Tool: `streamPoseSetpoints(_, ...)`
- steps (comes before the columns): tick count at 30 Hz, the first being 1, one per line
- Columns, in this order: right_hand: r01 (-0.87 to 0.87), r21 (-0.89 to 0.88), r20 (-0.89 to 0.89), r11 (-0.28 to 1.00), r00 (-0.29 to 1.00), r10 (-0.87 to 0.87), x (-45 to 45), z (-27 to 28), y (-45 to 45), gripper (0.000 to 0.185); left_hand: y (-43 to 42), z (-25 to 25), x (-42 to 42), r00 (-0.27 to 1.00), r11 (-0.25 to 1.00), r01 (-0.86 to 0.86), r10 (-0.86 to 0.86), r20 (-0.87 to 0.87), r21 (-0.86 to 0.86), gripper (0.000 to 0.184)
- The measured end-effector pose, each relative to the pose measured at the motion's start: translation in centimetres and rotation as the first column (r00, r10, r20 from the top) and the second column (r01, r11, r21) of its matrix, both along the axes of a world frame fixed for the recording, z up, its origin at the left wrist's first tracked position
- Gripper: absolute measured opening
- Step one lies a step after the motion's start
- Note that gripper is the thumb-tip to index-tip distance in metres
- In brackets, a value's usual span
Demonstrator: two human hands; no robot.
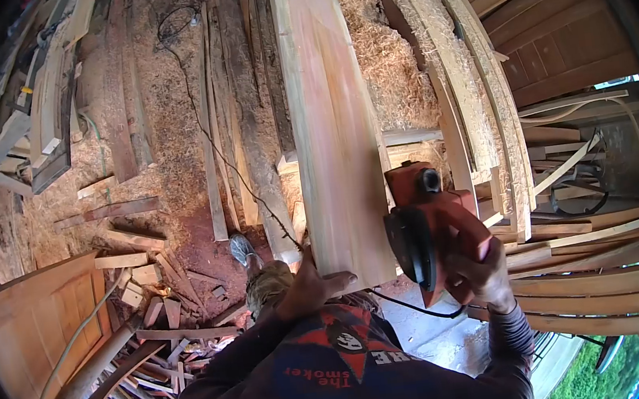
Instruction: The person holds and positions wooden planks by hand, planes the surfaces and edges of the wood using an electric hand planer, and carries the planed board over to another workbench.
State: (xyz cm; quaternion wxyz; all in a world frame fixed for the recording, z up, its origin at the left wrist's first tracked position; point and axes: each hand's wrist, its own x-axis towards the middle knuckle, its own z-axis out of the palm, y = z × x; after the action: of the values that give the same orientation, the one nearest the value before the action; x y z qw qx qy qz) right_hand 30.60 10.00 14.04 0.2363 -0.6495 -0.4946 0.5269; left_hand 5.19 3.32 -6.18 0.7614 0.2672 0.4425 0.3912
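Note:
A long, pale wooden plank (pixel 336 134) stretches away from my body, its near end close to my waist. My left hand (pixel 310 287) grips the plank's near left corner, with the thumb lying over the end. On the right side, my right hand (pixel 487 275) is wrapped around the rear handle of a red electric planer (pixel 448 224). The planer is tipped on its side beside the plank's right edge; whether it touches the plank I cannot tell. A black cord (pixel 419 311) runs below the plank's end toward the planer.
Wood shavings (pixel 391 65) cover the ground ahead. Shaving-covered boards (pixel 454 66) lie to the right, near stacked curved planks (pixel 597 282). Offcuts (pixel 147 276) and a wooden panel (pixel 46 325) are at left. A thin dark cable (pixel 224 159) crosses the floor.

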Motion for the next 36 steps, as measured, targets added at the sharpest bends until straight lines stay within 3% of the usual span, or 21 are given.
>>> streamPoseSetpoints(2,-0.043,-0.057,0.0,0.997,0.999,0.043,-0.4,-2.1,0.9,0.041,0.0,-0.6,-0.3,0.997,0.997,0.073,-0.073,-0.036,0.02,0.077)
streamPoseSetpoints(4,-0.067,0.01,-0.019,0.998,0.998,0.067,-2.2,-3.6,2.8,0.034,-0.4,-1.7,-0.2,0.969,0.99,0.141,-0.134,-0.207,0.017,0.083)
streamPoseSetpoints(5,-0.06,0.061,-0.041,0.996,0.997,0.063,-3.0,-4.4,3.9,0.031,-0.6,-2.6,-0.1,0.971,0.991,0.129,-0.121,-0.208,0.021,0.083)
streamPoseSetpoints(7,-0.084,0.01,-0.031,0.996,0.996,0.085,-4.4,-4.9,7.6,0.027,-1.2,-3.7,0.1,0.999,0.988,0.044,-0.04,-0.029,0.149,0.084)
streamPoseSetpoints(8,-0.152,0.063,0.014,0.986,0.988,0.151,-5.0,-5.0,10.0,0.02,-1.1,-3.4,0.5,0.989,0.995,-0.077,0.069,0.128,0.058,0.083)
streamPoseSetpoints(9,-0.189,0.169,0.052,0.967,0.982,0.183,-5.8,-5.4,12.4,0.018,-1.6,-4.1,0.9,0.991,0.999,-0.043,0.038,0.125,0.033,0.086)
streamPoseSetpoints(11,-0.149,0.061,-0.005,0.987,0.989,0.15,-8.6,-4.8,16.8,0.017,-1.3,-4.7,0.7,0.999,0.999,0.01,-0.011,0.033,0.038,0.087)
streamPoseSetpoints(14,-0.169,0.16,-0.112,0.972,0.976,0.188,-11.3,-6.7,24.0,0.013,-0.5,-1.8,-0.7,0.968,0.988,0.127,-0.104,-0.227,0.087,0.081)
streamPoseSetpoints(15,-0.163,0.186,-0.121,0.969,0.975,0.187,-11.9,-7.5,26.5,0.013,0.4,0.8,-1.7,0.962,0.98,0.201,-0.197,-0.191,0.001,0.082)
streamPoseSetpoints(16,-0.17,0.205,-0.083,0.964,0.978,0.191,-13.1,-7.7,29.2,0.011,0.3,0.3,-2.1,0.965,0.991,0.134,-0.128,-0.227,0.009,0.082)
streamPoseSetpoints(19,-0.122,0.314,-0.096,0.942,0.983,0.159,-15.8,-8.9,37.4,0.012,-2.2,-4.5,0.6,0.975,0.986,0.16,-0.153,-0.162,0.035,0.084)
streamPoseSetpoints(20,-0.137,0.319,-0.034,0.938,0.987,0.155,-16.3,-9.5,41.2,0.01,-3.6,-7.2,1.9,0.997,0.999,0.018,-0.021,0.068,0.032,0.085)
streamPoseSetpoints(21,-0.143,0.317,0.028,0.938,0.99,0.141,-17.1,-10.2,44.6,0.011,-4.0,-9.1,1.9,0.984,0.999,-0.047,0.043,0.175,0.018,0.086)
streamPoseSetpoints(22,-0.131,0.308,-0.049,0.942,0.987,0.153,-18.1,-10.3,46.8,0.01,-4.3,-11.1,1.8,0.954,0.994,-0.108,0.104,0.281,-0.002,0.087)
streamPoseSetpoints(24,-0.124,0.311,-0.139,0.942,0.975,0.174,-19.0,-10.9,49.3,0.009,-4.1,-12.6,2.3,0.883,0.952,-0.041,-0.107,0.457,0.302,0.088)
streamPoseSetpoints(25,-0.119,0.33,-0.167,0.936,0.969,0.182,-19.2,-10.7,49.1,0.012,-4.0,-11.3,2.2,0.845,0.916,-0.03,-0.191,0.5,0.401,0.089)
streamPoseSetpoints(26,-0.121,0.345,-0.16,0.931,0.97,0.185,-18.9,-10.7,48.4,0.012,-4.1,-10.0,1.3,0.96,0.91,-0.032,-0.088,0.267,0.414,0.089)
streamPoseSetpoints(29,-0.134,0.292,-0.146,0.947,0.972,0.183,-17.2,-10.0,44.3,0.012,-2.2,-2.6,0.4,0.98,0.909,0.027,0.058,-0.191,0.417,0.088)
streamPoseSetpoints(31,-0.114,0.25,-0.142,0.962,0.978,0.152,-15.8,-9.5,38.5,0.011,-2.9,-4.5,1.2,0.994,0.975,-0.104,0.101,0.03,0.194,0.086)
streamPoseSetpoints(33,-0.074,0.237,-0.125,0.969,0.986,0.106,-14.4,-8.4,30.9,0.01,-2.8,-4.9,0.7,0.997,0.965,-0.031,0.047,-0.054,0.259,0.082)
streamPoseSetpoints(36,-0.051,0.114,-0.18,0.992,0.981,0.072,-11.8,-6.9,18.6,0.01,-2.8,-4.2,-1.4,0.984,0.989,0.079,-0.097,0.151,0.123,0.074)
